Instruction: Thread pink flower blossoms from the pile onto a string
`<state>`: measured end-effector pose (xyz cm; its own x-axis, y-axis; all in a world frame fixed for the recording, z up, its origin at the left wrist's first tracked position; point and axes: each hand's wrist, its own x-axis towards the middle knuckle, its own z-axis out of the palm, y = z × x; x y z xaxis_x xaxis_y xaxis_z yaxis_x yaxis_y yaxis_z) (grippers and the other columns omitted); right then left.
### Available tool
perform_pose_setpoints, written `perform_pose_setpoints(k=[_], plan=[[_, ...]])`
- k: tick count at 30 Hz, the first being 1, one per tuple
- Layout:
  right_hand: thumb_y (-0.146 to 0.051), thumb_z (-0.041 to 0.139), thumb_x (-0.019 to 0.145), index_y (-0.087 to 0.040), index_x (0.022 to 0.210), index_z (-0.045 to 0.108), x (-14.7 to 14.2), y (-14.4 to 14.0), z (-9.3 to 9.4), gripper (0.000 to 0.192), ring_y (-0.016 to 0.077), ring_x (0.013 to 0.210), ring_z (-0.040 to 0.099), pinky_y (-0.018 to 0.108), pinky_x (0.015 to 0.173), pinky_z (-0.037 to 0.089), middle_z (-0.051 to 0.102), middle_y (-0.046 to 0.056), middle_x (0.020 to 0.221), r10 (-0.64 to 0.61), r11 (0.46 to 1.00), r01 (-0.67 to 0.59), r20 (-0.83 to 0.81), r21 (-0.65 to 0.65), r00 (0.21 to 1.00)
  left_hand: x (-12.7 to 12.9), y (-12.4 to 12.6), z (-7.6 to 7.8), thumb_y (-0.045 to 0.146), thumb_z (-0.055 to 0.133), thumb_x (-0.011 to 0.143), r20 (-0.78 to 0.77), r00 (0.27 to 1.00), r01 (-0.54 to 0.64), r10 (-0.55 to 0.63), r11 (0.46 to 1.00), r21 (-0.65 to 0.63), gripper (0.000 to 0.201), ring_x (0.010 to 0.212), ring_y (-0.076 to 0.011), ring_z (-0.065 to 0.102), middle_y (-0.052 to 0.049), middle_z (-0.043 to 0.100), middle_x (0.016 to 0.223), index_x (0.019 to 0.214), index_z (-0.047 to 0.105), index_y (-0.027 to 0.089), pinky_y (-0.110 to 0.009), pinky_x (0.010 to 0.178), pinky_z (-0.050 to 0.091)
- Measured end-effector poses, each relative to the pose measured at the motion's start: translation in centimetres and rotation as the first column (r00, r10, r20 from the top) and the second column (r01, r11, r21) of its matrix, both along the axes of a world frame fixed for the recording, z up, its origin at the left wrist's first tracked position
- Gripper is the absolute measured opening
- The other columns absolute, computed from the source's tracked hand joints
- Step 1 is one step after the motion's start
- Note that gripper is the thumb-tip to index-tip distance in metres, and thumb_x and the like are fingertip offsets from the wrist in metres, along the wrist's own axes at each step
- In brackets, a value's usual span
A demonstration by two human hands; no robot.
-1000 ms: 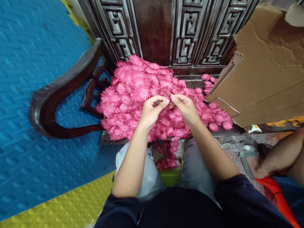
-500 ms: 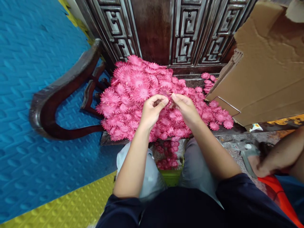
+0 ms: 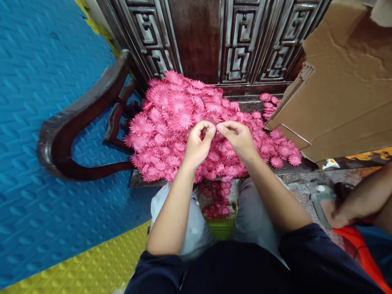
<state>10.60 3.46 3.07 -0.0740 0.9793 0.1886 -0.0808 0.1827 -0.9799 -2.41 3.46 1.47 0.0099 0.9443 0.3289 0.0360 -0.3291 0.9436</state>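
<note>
A large heap of pink artificial flowers point(image 3: 171, 110) covers the dark wooden bench seat. Over the front of the heap, my left hand point(image 3: 199, 141) is closed in a pinch, thumb against fingers. My right hand point(image 3: 237, 136) pinches too, its fingertips almost meeting those of the left. A darker pink flower point(image 3: 214, 116) shows at and behind the fingertips, seemingly held between both hands. The fingers partly cover it, and its small details cannot be made out.
A curved wooden armrest point(image 3: 55, 143) stands at left, beside blue matting point(image 3: 27, 102). Carved backrest panels point(image 3: 196, 41) rise behind. Cardboard point(image 3: 346, 90) leans at right. More pink flowers point(image 3: 216, 200) lie below, between my knees. Another person's leg point(image 3: 364, 194) is at lower right.
My right hand has shifted slightly left, bringing the fingertips closer together. The flower at the fingertips has turned a little. The heap looks the same.
</note>
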Motion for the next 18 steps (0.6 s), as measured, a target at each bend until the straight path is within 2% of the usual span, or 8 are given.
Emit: perform_pose_setpoints(k=[4, 7, 9, 10, 11, 13, 16, 18], plan=[[-0.052, 0.066, 0.069, -0.021, 0.061, 0.062, 0.0, 0.3, -0.8, 0.033, 0.0114, 0.062, 0.052, 0.027, 0.066, 0.046, 0.058, -0.002, 0.060, -0.114, 0.994, 0.114, -0.035, -0.001, 0.993, 0.3, 0.2, -0.6, 0.061, 0.053, 0.078, 0.019, 0.996, -0.088, 0.087, 0.994, 0.058, 0.041, 0.065, -0.0118, 0.045, 0.001, 0.044, 0.069, 0.072, 0.045, 0.021, -0.027, 0.066, 0.040], [-0.053, 0.070, 0.065, -0.022, 0.064, 0.061, 0.9, 1.4, -1.9, 0.032, 0.0105, 0.058, 0.051, 0.027, 0.062, 0.045, 0.058, -0.003, 0.062, -0.221, 0.969, 0.195, -0.181, -0.151, 0.958, -0.3, 1.2, -0.9, 0.064, 0.043, 0.082, 0.049, 0.962, -0.272, 0.268, 0.958, 0.091, 0.042, 0.062, -0.0109, 0.045, 0.002, 0.042, 0.068, 0.075, 0.041, 0.022, -0.027, 0.063, 0.039], [-0.049, 0.073, 0.061, -0.023, 0.070, 0.060, 2.1, 2.4, -2.6, 0.031, 0.0092, 0.055, 0.050, 0.025, 0.057, 0.043, 0.056, -0.004, 0.062, -0.330, 0.923, 0.249, -0.271, -0.295, 0.904, -1.5, 2.2, -0.7, 0.055, 0.033, 0.091, 0.076, 0.873, -0.487, 0.482, 0.870, 0.077, 0.035, 0.059, -0.0092, 0.045, 0.003, 0.041, 0.066, 0.078, 0.039, 0.022, -0.027, 0.062, 0.038], [-0.047, 0.073, 0.063, -0.023, 0.073, 0.061, 2.7, 2.9, -2.9, 0.029, 0.0088, 0.055, 0.050, 0.025, 0.057, 0.042, 0.056, -0.004, 0.064, -0.380, 0.899, 0.278, -0.288, -0.338, 0.879, -2.3, 2.8, -0.6, 0.045, 0.029, 0.095, 0.072, 0.788, -0.615, 0.611, 0.786, 0.058, 0.029, 0.058, -0.0082, 0.044, 0.004, 0.041, 0.065, 0.080, 0.038, 0.022, -0.027, 0.062, 0.037], [-0.047, 0.072, 0.065, -0.023, 0.075, 0.061, 3.3, 3.3, -3.1, 0.028, 0.0086, 0.055, 0.049, 0.025, 0.057, 0.042, 0.056, -0.004, 0.065, -0.417, 0.884, 0.313, -0.284, -0.346, 0.863, -3.0, 3.4, -0.3, 0.033, 0.027, 0.098, 0.065, 0.731, -0.682, 0.679, 0.729, 0.055, 0.023, 0.059, -0.0076, 0.042, 0.004, 0.040, 0.068, 0.082, 0.039, 0.021, -0.027, 0.065, 0.037], [-0.048, 0.068, 0.069, -0.023, 0.080, 0.062, 3.8, 3.6, -3.2, 0.028, 0.0082, 0.058, 0.050, 0.025, 0.058, 0.041, 0.058, -0.002, 0.071, -0.409, 0.896, 0.334, -0.248, -0.293, 0.878, -4.1, 4.3, 0.1, 0.011, 0.039, 0.093, 0.026, 0.642, -0.765, 0.767, 0.638, 0.089, 0.018, 0.069, -0.0074, 0.041, 0.003, 0.041, 0.074, 0.078, 0.040, 0.020, -0.028, 0.076, 0.035], [-0.049, 0.069, 0.068, -0.023, 0.085, 0.063, 3.3, 3.2, -2.8, 0.031, 0.0068, 0.057, 0.048, 0.025, 0.059, 0.042, 0.060, -0.001, 0.077, -0.318, 0.931, 0.256, -0.230, -0.262, 0.920, -4.1, 4.5, 0.4, 0.005, 0.061, 0.079, -0.085, 0.617, -0.771, 0.782, 0.623, 0.135, 0.016, 0.078, -0.0105, 0.042, 0.002, 0.046, 0.077, 0.076, 0.051, 0.017, -0.033, 0.084, 0.031], [-0.046, 0.071, 0.066, -0.023, 0.082, 0.064, 2.4, 2.5, -2.4, 0.029, 0.0053, 0.056, 0.047, 0.024, 0.058, 0.042, 0.060, -0.003, 0.077, -0.271, 0.931, 0.185, -0.260, -0.314, 0.927, -3.0, 3.8, 0.4, 0.012, 0.068, 0.075, -0.163, 0.591, -0.769, 0.790, 0.613, 0.182, 0.019, 0.083, -0.0145, 0.046, 0.000, 0.050, 0.082, 0.090, 0.057, 0.017, -0.037, 0.087, 0.030]])
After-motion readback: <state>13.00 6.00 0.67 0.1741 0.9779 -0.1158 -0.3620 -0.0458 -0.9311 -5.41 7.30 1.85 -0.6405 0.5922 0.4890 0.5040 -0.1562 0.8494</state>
